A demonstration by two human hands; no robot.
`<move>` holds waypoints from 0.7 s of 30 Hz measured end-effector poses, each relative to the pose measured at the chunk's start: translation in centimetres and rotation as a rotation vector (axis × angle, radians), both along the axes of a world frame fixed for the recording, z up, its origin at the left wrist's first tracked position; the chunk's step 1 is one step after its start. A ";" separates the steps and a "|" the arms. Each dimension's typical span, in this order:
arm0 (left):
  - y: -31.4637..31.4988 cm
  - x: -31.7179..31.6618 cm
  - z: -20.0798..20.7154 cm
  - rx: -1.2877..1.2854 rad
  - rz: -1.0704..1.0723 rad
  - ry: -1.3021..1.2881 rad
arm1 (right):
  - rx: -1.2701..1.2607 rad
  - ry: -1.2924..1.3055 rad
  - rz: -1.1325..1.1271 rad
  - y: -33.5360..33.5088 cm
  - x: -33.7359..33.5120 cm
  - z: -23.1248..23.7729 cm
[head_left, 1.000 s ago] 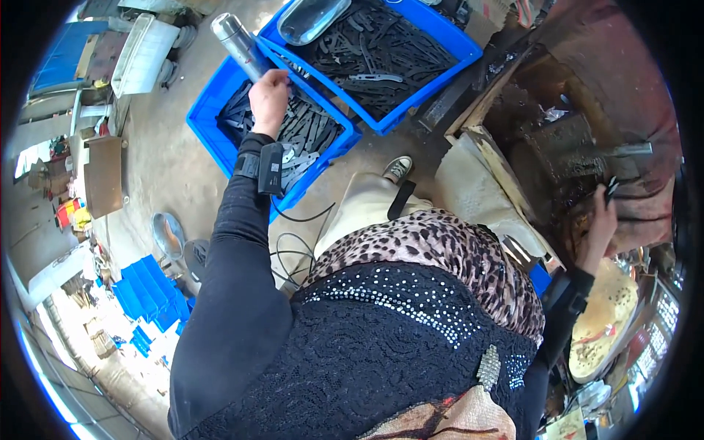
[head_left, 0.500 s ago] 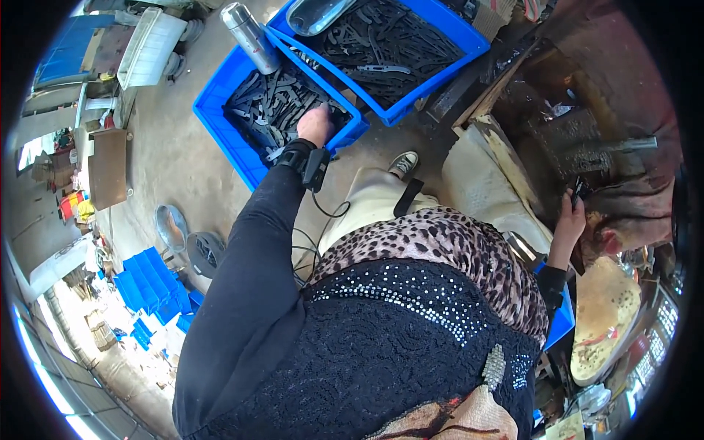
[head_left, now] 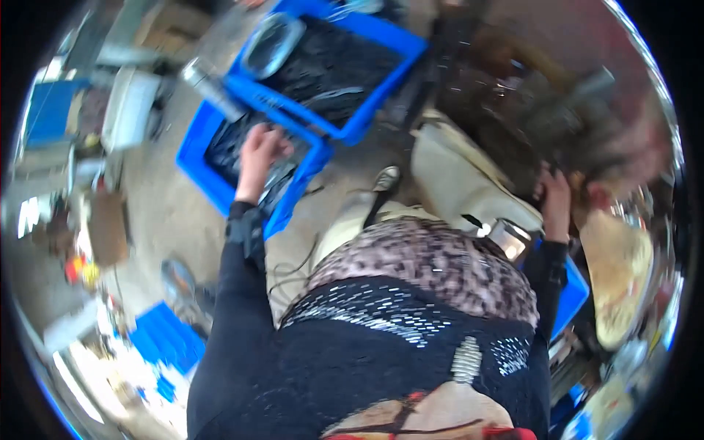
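The whole view is smeared by motion. My left hand (head_left: pixel 260 158), with a black device strapped at its wrist, is above the nearer blue bin (head_left: pixel 194 161). Its fingers are curled; whatever they pinch is too blurred to name. Dark, flat metal pieces (head_left: pixel 224 147) lie heaped in that bin. On the right, my right hand (head_left: pixel 555 202) is raised beside the dark, dirty machine (head_left: pixel 506 139), its fingers bent inward. Blur hides what they hold, if anything.
A second blue bin (head_left: pixel 385 70) of dark pieces adjoins the first, with a clear oval container (head_left: pixel 273 45) on it. A steel flask (head_left: pixel 213 89) rests on the nearer bin's edge. A cream padded sheet (head_left: pixel 455 172) leans by the machine. Blue bins (head_left: pixel 167 337) are stacked at left.
My left hand has lifted out of the pieces and moved left. My right hand, which held a small dark piece, has drawn slightly back from the machine. The view has shifted and blurred.
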State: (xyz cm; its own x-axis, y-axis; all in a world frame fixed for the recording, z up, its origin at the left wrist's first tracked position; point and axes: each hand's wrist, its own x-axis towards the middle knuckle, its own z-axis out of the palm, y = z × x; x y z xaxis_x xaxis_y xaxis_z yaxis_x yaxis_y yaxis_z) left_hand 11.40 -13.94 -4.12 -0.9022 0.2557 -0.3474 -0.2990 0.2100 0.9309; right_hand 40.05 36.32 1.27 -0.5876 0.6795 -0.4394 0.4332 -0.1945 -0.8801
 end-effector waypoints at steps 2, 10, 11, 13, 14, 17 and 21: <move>1.5 -0.4 2.8 0.089 0.070 0.015 | -0.188 0.085 0.049 -0.2 -0.5 -0.8; 13.2 -4.2 7.5 0.441 -0.062 -0.096 | -0.094 -0.024 0.054 0.3 -1.6 -1.2; 15.5 -4.0 8.1 0.539 -0.082 -0.162 | -0.090 -0.011 0.039 0.4 -1.6 -1.3; 19.6 -2.9 9.6 0.633 -0.123 -0.225 | -0.118 0.047 0.035 0.6 -1.5 -1.6; 21.5 -2.0 10.5 0.605 -0.200 -0.231 | -0.132 0.075 0.032 0.7 -1.3 -1.7; 25.3 0.1 10.7 0.531 -0.414 -0.155 | -0.129 0.087 -0.007 0.2 -2.1 -1.4; 28.9 2.1 9.8 0.339 -0.682 0.064 | -0.112 0.100 -0.054 -0.4 -2.5 -1.3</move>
State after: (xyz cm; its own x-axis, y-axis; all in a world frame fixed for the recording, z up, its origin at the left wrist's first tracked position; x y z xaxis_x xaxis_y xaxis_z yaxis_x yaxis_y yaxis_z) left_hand 13.47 14.97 5.66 -0.5216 0.8469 -0.1031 -0.1492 0.0285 0.9884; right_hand 37.51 35.96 -0.07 -0.5961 0.6616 -0.4549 0.3302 -0.3144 -0.8900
